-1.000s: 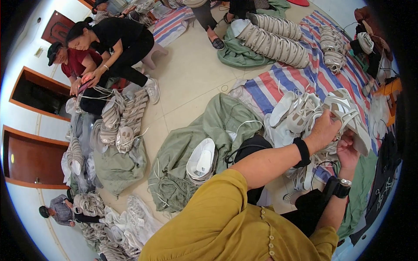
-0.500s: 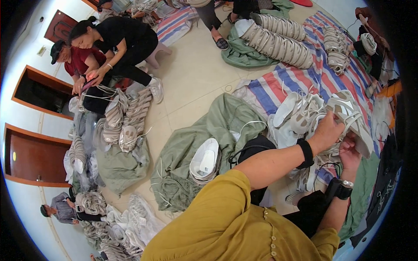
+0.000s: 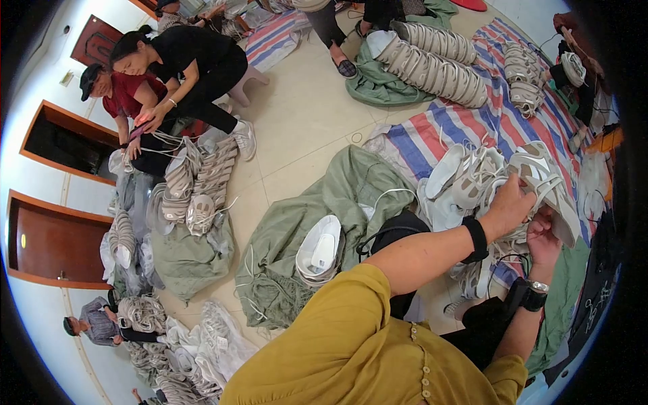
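Observation:
A beige and white sneaker [image 3: 540, 162] is tilted up at the right, its pale sole edge facing outward. My left hand [image 3: 507, 204], with a black band on the wrist, pinches at its white shoelace [image 3: 548, 183]; the fingertips are partly hidden. Below it, my right hand [image 3: 542, 237], wearing a watch, has its fingers curled against the shoe's lower side, gripping it. Similar shoes with loose laces [image 3: 476, 172] lie in a heap beside my left hand. Nested white-lined shoes [image 3: 318, 250] rest on green cloth left of my arm.
Green sacking [image 3: 337, 182] and a striped sheet [image 3: 439, 135] cover parts of the tiled floor. Long rows of stacked shoes [image 3: 432, 67] lie at the far right. Two people sit at the left near bundled shoes [image 3: 216, 169]; another person [image 3: 98, 320] sits lower left.
The view has shifted very slightly. My hands hold nearly the same place on the sneaker. A person at the far upper left has moved their arms.

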### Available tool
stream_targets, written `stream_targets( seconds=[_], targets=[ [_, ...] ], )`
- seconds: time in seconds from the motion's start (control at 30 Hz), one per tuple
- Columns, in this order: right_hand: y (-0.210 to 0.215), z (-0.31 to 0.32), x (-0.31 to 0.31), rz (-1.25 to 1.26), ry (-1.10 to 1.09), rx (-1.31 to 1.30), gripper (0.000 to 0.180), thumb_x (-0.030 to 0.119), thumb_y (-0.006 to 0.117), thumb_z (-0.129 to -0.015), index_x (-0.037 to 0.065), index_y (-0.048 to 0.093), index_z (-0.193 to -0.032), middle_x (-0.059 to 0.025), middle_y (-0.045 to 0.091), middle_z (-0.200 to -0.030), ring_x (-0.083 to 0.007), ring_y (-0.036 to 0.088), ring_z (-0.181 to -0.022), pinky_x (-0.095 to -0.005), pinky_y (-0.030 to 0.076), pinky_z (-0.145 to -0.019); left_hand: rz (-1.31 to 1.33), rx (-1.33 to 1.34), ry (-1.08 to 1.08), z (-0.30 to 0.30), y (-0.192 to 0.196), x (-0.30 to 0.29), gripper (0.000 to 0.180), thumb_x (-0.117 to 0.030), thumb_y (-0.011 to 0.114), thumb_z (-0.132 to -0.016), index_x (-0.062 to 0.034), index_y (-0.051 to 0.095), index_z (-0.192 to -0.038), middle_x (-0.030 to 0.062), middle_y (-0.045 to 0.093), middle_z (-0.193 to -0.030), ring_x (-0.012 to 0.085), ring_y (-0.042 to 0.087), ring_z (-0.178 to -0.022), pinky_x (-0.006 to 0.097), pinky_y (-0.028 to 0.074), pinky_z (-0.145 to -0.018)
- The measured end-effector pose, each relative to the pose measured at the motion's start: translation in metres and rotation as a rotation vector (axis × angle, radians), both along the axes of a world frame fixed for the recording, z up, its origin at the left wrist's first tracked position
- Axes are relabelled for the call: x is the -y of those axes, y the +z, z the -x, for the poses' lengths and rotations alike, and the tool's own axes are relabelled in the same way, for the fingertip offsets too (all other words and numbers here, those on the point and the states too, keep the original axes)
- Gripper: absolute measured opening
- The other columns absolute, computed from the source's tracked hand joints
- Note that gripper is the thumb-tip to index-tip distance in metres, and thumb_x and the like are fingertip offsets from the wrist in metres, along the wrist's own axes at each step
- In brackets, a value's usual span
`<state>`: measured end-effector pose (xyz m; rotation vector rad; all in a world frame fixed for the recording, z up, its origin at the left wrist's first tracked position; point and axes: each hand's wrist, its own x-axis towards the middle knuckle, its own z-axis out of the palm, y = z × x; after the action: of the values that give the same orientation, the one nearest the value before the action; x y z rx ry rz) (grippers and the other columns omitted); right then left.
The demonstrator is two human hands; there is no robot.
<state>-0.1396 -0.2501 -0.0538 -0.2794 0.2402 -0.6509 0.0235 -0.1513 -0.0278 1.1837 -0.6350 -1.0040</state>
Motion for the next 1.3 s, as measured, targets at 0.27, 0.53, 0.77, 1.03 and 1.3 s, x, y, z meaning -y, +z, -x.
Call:
stream_targets(
  seconds=[0.27,0.53,0.77,1.03,1.3],
  targets=[
    [0.002,-0.001,-0.001,-0.009,0.000,-0.016,0.027,0.018,0.051,-0.088,-0.001,0.051,-0.108,-0.0088,0.053,-0.092,-0.0127,0.042,-0.068,-0.0250,0.035,-0.062,0.015,0.058,0.023,0.000,-0.001,0.000,0.035,-0.016,0.054,-0.082,0.0057,0.041,-0.107,0.0136,0.055,-0.085,0.0188,0.059,-0.065,0.031,0.052,-0.049],
    [-0.003,0.000,0.002,-0.001,0.031,0.016,0.028,0.018,0.052,-0.088,0.000,0.053,-0.109,-0.0097,0.056,-0.096,-0.0127,0.042,-0.068,-0.0253,0.036,-0.063,-0.019,-0.001,0.003,-0.002,0.009,-0.006,0.039,-0.018,0.056,-0.079,0.0066,0.043,-0.106,0.0255,0.058,-0.097,0.0384,0.057,-0.091,0.042,0.043,-0.083],
    [-0.007,0.001,0.003,0.035,0.035,0.032,0.032,0.020,0.052,-0.088,0.000,0.053,-0.113,-0.0102,0.056,-0.099,-0.0128,0.043,-0.069,-0.0258,0.036,-0.064,-0.023,-0.061,-0.031,-0.002,0.007,-0.005,0.040,-0.018,0.056,-0.078,0.0066,0.043,-0.106,0.0262,0.058,-0.099,0.0387,0.056,-0.093,0.041,0.043,-0.084],
    [-0.006,0.000,0.001,0.014,0.027,0.027,0.033,0.018,0.052,-0.086,0.000,0.052,-0.114,-0.0097,0.056,-0.098,-0.0128,0.042,-0.069,-0.0257,0.035,-0.063,-0.007,0.063,0.010,0.000,-0.005,0.003,0.035,-0.014,0.053,-0.081,0.0054,0.039,-0.106,0.0118,0.054,-0.083,0.0171,0.058,-0.062,0.030,0.051,-0.048],
    [-0.004,-0.001,-0.001,0.014,0.008,-0.001,0.033,0.019,0.054,-0.086,0.000,0.052,-0.113,-0.0093,0.056,-0.096,-0.0125,0.043,-0.068,-0.0253,0.035,-0.062,-0.018,0.001,0.008,-0.001,0.004,-0.003,0.039,-0.018,0.056,-0.077,0.0075,0.044,-0.104,0.0260,0.058,-0.099,0.0379,0.056,-0.093,0.041,0.043,-0.084]
  ],
)
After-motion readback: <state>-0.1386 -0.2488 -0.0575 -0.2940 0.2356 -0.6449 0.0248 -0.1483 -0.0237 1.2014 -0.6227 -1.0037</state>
